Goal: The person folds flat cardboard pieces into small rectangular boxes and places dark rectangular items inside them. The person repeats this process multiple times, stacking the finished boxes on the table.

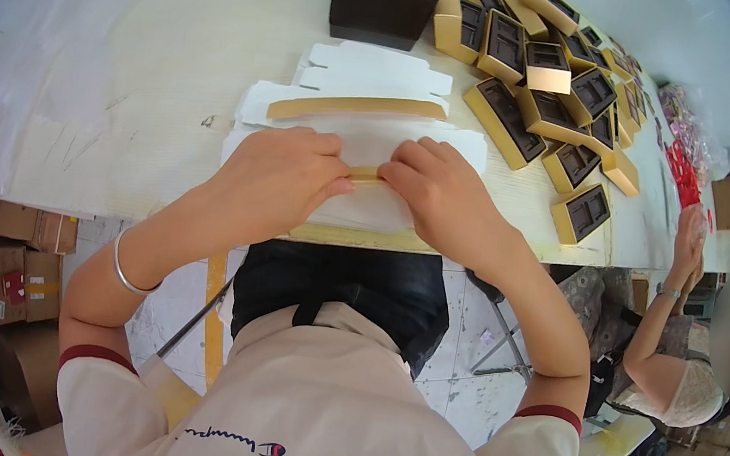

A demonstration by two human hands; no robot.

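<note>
Gold strip point(364, 175) pinched between two hands, near the tabletop's point(155, 129) front edge.
The left hand point(283, 177) and right hand point(444, 194) grip it from opposite sides, seemingly to keep it level, over white card point(372, 143) lying straight ahead (handy for both arms, presumably); gold boxes point(503, 123) sit apart to the right, perhaps leaving elbow room.

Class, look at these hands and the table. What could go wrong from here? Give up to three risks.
1. The left hand and right hand pinch the short gold strip between them; uneven pressure might bend it crookedly.
2. The white card lies close to the table's near edge, so a tug might drag it over.
3. The gold boxes lie crowded beyond the right hand; a careless swing could knock some.
</note>
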